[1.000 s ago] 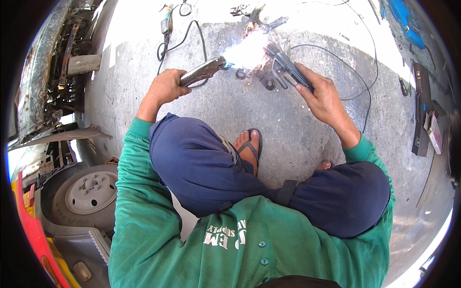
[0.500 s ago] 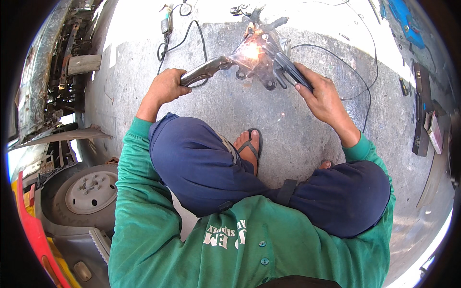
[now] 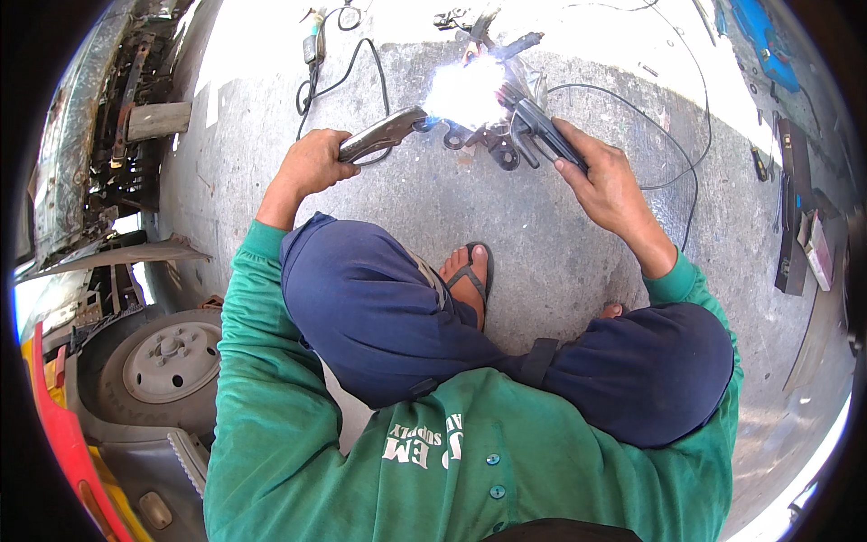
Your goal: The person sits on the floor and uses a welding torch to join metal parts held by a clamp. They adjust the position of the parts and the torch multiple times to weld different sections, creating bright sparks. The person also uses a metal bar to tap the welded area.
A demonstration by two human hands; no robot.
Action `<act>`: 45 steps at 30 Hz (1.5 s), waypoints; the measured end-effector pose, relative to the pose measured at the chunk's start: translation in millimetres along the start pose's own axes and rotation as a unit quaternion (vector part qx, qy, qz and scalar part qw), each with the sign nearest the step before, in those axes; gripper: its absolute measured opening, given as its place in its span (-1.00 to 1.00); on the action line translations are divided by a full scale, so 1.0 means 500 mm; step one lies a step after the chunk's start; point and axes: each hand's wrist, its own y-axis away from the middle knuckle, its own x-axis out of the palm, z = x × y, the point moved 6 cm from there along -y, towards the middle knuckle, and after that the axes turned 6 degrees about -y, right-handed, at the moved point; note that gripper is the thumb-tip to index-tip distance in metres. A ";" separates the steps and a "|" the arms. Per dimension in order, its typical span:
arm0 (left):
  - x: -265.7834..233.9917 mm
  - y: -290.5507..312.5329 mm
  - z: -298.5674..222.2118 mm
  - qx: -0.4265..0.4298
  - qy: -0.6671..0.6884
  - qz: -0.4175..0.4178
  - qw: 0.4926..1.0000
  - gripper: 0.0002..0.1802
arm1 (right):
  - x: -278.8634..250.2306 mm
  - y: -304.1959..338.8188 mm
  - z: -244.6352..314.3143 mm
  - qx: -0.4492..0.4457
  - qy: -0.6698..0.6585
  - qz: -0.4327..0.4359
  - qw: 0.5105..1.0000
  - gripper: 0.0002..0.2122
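My left hand [image 3: 314, 164] is closed round the handles of what look like locking pliers [image 3: 386, 135], shiny dark metal, whose jaws reach the work. In my right hand [image 3: 601, 172] is a welding electrode holder [image 3: 542, 131] with a black handle, pointing up and left. Between the two tools a white-blue welding arc [image 3: 468, 90] glares and hides the tip and the middle of the workpiece. Parts of the metal bracket [image 3: 503, 154] show below the glare, with round holes and lugs. Dark metal arms [image 3: 520, 43] stick out above it.
A black cable [image 3: 668, 135] curves over the concrete floor to my right. Another cable with a green-and-grey power tool [image 3: 312, 45] lies at the far left. A vehicle wheel [image 3: 167, 361] stands at my left. Long dark metal bars [image 3: 792, 208] and a blue case [image 3: 766, 45] lie right.
The orange glow at the bracket has grown into a large white-blue arc that covers more of the metal. Both hands stay almost where they were.
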 end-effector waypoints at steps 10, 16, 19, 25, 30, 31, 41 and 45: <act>0.001 -0.002 0.001 0.003 0.007 0.001 1.000 -0.62 | 0.003 -0.001 -0.001 -0.018 -0.001 -0.005 1.000 -0.51; 0.005 -0.004 0.004 0.006 -0.006 0.000 1.000 -0.62 | 0.005 -0.002 0.001 0.000 0.009 0.002 1.000 -0.51; 0.005 -0.004 0.006 0.002 -0.002 0.003 1.000 -0.62 | 0.007 -0.001 -0.004 -0.009 0.009 -0.004 1.000 -0.51; 0.006 -0.003 0.009 0.007 0.001 -0.003 1.000 -0.64 | 0.007 -0.003 -0.003 -0.009 -0.001 0.002 1.000 -0.50; 0.005 -0.005 0.005 0.005 0.010 -0.001 1.000 -0.64 | 0.005 -0.004 -0.002 0.008 -0.007 0.011 1.000 -0.50; 0.005 -0.005 0.006 0.006 0.009 -0.002 1.000 -0.65 | 0.005 -0.004 -0.002 0.001 -0.006 0.009 1.000 -0.50; 0.001 0.000 0.001 -0.005 0.014 0.006 1.000 -0.64 | 0.007 -0.002 -0.006 0.001 -0.007 0.004 1.000 -0.51; 0.000 -0.001 0.002 -0.005 0.017 0.008 1.000 -0.64 | 0.007 -0.003 -0.005 -0.008 -0.002 0.005 1.000 -0.51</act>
